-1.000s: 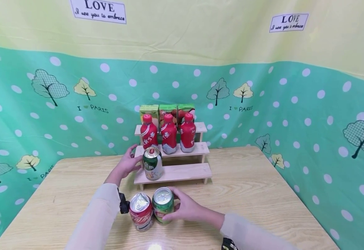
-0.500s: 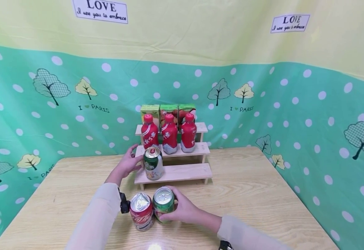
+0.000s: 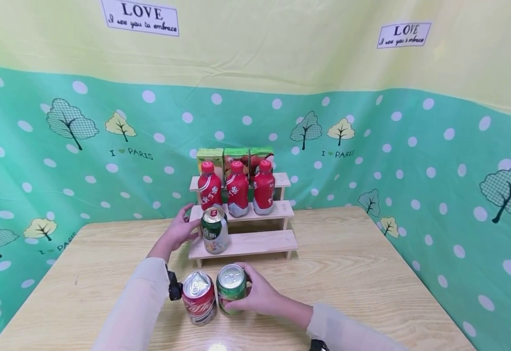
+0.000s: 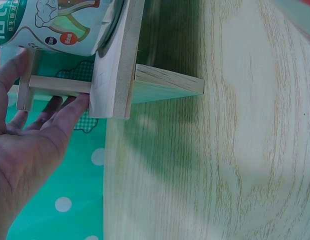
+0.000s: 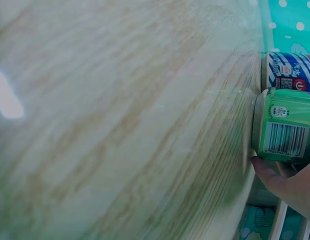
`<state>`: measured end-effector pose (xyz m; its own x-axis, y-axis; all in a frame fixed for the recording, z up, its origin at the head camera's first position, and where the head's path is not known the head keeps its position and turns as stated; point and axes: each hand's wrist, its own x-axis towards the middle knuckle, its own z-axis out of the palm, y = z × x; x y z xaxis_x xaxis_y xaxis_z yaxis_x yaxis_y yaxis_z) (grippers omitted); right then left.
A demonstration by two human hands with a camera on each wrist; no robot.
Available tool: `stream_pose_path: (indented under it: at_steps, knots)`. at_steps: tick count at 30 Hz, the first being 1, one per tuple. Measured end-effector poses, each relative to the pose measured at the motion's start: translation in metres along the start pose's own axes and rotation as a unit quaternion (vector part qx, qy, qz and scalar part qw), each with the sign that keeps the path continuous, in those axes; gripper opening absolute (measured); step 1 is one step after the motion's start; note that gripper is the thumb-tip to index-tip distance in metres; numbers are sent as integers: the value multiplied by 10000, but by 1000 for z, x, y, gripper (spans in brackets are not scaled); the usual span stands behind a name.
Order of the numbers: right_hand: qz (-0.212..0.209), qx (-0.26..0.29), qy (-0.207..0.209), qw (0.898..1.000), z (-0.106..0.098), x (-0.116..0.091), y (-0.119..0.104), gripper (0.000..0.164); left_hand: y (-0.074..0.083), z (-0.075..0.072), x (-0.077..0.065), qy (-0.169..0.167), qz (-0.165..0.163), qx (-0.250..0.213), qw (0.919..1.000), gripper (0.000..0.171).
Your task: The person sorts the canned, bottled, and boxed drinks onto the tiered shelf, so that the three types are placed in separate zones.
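Observation:
My right hand [image 3: 258, 294] grips a green drink can [image 3: 231, 288] that stands on the table. Close on its left is a red drink can [image 3: 199, 298], with a narrow gap between the two. My left hand [image 3: 177, 233] holds the left side frame of a three-step wooden display stand [image 3: 259, 242]; in the left wrist view its thumb and fingers [image 4: 75, 110] lie about the frame's bars. A green and white can [image 3: 215, 231] stands on the bottom step, beside that hand. In the right wrist view the green can [image 5: 287, 127] shows its barcode.
Three red bottles [image 3: 237, 191] stand on the middle step. Behind them, three juice cartons [image 3: 211, 155] line the top step. The wooden table [image 3: 351, 263] runs back to a green dotted curtain [image 3: 159, 117].
The green can has shifted slightly right in my right hand, opening a narrow gap from the red can. My left hand stays at the stand.

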<state>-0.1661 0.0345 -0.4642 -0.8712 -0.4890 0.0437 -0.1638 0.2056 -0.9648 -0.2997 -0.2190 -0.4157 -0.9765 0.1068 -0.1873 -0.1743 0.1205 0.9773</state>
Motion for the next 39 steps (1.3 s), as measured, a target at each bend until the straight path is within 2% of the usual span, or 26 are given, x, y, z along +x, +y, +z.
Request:
stream_pose_path:
  at_steps: [11, 26, 34, 39]
  knots:
    - [193, -204, 245, 9993, -7, 0, -5, 79, 0, 0, 1, 1, -41, 59, 10000, 79]
    - [-7, -382, 494, 9980, -30, 9, -18, 80, 1, -1, 0, 2, -29, 99, 9999, 77]
    - [-48, -709, 760, 9946, -38, 12, -27, 82, 0, -2, 1, 0, 16, 87, 10000, 78]
    - [-130, -730, 805, 9940, -43, 15, -34, 81, -1, -2, 1, 7, 23, 93, 10000, 77]
